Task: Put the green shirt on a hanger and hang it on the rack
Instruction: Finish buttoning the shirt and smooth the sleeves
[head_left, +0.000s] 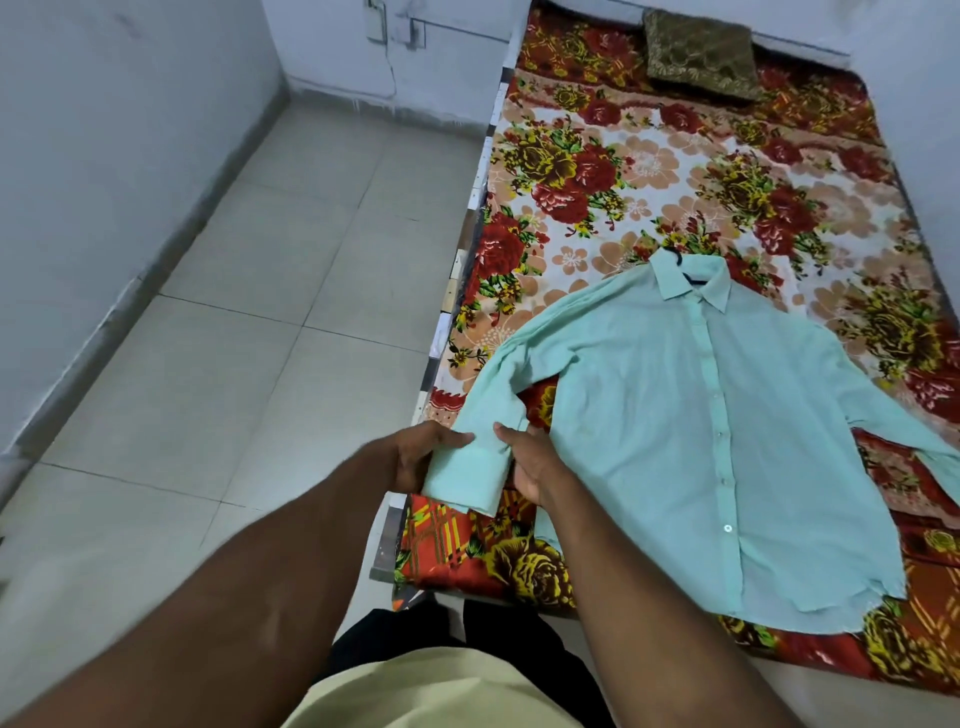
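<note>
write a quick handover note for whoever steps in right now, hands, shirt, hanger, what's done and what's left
Left hand: gripping the cuff of the shirt's near sleeve from the left.
Right hand: gripping the same cuff from the right.
Green shirt: spread flat on the bed, buttoned, collar away from you.
Hanger: black, inside the collar, only the hook and a bit of the neck showing.
Done: the hanger appears to be in the shirt.
Left: let go of the sleeve, lift the shirt by the hook and hang it on the rack, which is not in view.

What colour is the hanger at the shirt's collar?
Black; the hanger shows at the shirt collar in the head view.
</note>
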